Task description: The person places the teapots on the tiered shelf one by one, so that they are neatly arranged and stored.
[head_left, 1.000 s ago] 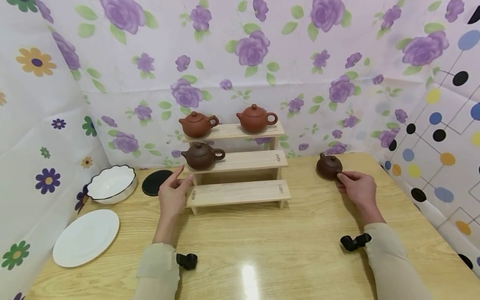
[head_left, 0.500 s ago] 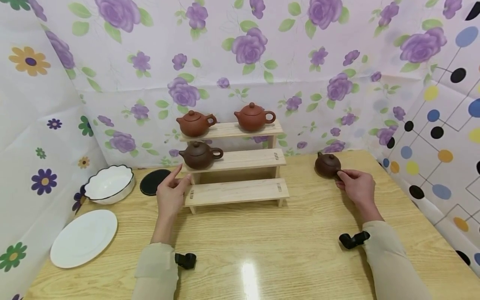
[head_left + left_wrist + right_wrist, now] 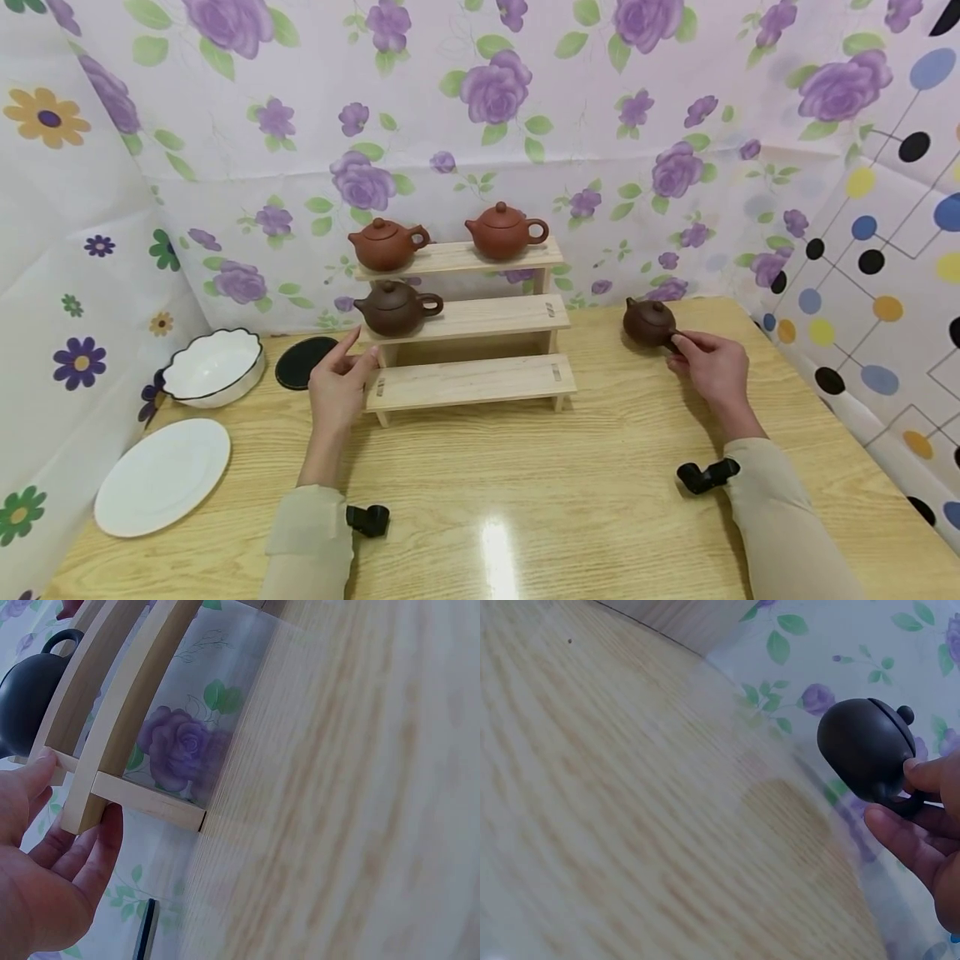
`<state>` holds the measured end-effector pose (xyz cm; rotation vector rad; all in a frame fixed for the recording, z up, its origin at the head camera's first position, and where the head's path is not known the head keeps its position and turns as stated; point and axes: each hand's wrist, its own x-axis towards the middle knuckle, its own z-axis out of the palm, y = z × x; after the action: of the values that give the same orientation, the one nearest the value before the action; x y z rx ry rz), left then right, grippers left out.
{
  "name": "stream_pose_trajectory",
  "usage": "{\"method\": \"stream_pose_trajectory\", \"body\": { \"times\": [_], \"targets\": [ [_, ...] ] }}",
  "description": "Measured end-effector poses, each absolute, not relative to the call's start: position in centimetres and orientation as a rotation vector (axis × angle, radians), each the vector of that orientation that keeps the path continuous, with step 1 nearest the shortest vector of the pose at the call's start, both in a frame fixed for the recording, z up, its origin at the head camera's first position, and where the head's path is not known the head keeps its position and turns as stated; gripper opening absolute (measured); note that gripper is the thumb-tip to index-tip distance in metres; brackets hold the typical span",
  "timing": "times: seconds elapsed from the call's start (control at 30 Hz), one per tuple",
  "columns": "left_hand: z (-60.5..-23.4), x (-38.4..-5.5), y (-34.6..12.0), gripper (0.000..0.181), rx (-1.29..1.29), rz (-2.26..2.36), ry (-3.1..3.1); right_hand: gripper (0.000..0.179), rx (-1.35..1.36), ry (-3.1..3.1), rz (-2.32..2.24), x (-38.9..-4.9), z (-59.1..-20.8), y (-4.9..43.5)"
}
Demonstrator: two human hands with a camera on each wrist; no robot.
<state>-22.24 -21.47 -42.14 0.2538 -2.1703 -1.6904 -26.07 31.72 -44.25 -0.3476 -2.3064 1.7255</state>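
Observation:
On the right, my right hand [image 3: 712, 367] pinches the handle of a dark brown teapot [image 3: 648, 322]. In the right wrist view the teapot [image 3: 866, 746] hangs a little above the wood, its shadow apart from it. My left hand [image 3: 337, 387] holds the left end of a three-tier wooden shelf [image 3: 472, 382]. The left wrist view has the thumb on the frame and other fingers [image 3: 105, 840] curled under the end of the lowest board. Another dark brown teapot [image 3: 392, 308] sits at the left of the middle tier. Two reddish-brown teapots, one left [image 3: 386, 247] and one right [image 3: 501, 233], stand on top.
Left of the shelf are a black round mat [image 3: 303, 363], a white scalloped bowl [image 3: 238, 386] with a dark rim, and a white oval plate [image 3: 161, 479]. Patterned cloth [image 3: 285, 167] walls in the wooden table [image 3: 540, 508] at the back and sides.
The right hand's teapot has risen slightly off the table. The left hand keeps its place at the shelf's end. The head view has shifted a little.

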Motion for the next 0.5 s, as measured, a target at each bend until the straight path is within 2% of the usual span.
{"method": "stream_pose_trajectory", "body": {
  "times": [0.5],
  "targets": [
    [-42.0,-22.2,-21.5,0.048,0.275,-1.727,-2.178,0.046,-0.133,-2.130,1.956,-25.8,-41.8,30.9]
  ]
}}
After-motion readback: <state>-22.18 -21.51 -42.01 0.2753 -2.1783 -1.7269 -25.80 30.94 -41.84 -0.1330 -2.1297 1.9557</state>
